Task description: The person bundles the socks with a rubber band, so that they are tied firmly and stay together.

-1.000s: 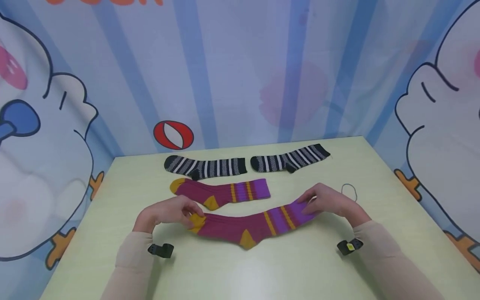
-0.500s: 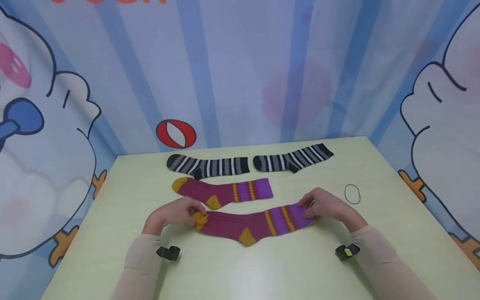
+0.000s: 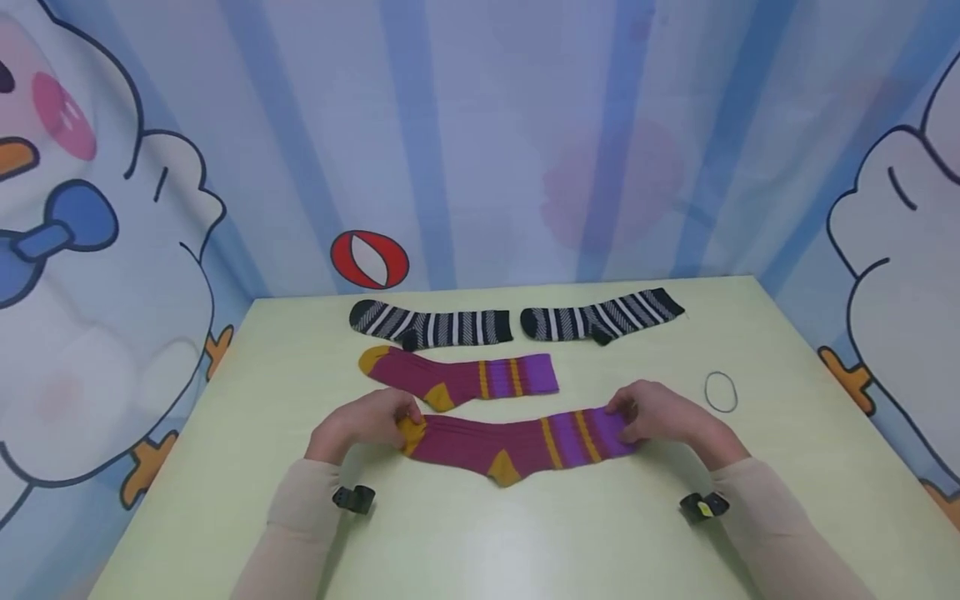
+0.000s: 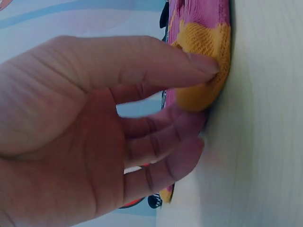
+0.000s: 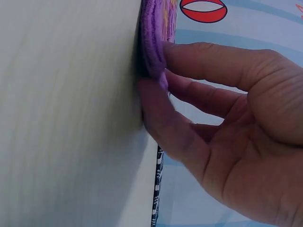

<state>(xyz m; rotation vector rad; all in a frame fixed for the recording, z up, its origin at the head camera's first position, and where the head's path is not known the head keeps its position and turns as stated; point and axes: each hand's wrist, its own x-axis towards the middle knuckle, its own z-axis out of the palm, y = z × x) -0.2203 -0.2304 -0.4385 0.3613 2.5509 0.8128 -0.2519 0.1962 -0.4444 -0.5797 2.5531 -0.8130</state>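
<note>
A long maroon sock point(image 3: 480, 443) with mustard toe and heel and a purple-striped cuff lies stretched sideways on the table, nearest the person. At its toe, my left hand point(image 3: 378, 417) pinches the mustard knit; the left wrist view shows the thumb point(image 4: 201, 66) over the toe and the other fingers behind and below. My right hand point(image 3: 656, 414) holds the purple cuff point(image 5: 154, 42) at the opposite end, thumb and fingers around its edge. Just beyond lies a matching maroon sock point(image 3: 461, 379), toe also to the left.
Two black-and-white striped socks, a left one point(image 3: 461, 328) and a right one point(image 3: 603, 316), lie along the table's back edge. A thin dark loop point(image 3: 721, 392) lies right of the right hand. Behind the table point(image 3: 495, 542) hangs a printed cloth backdrop point(image 3: 495, 150).
The head view has shifted, so everything appears farther right. Both hands stay at the near sock's ends, which have come slightly closer together.
</note>
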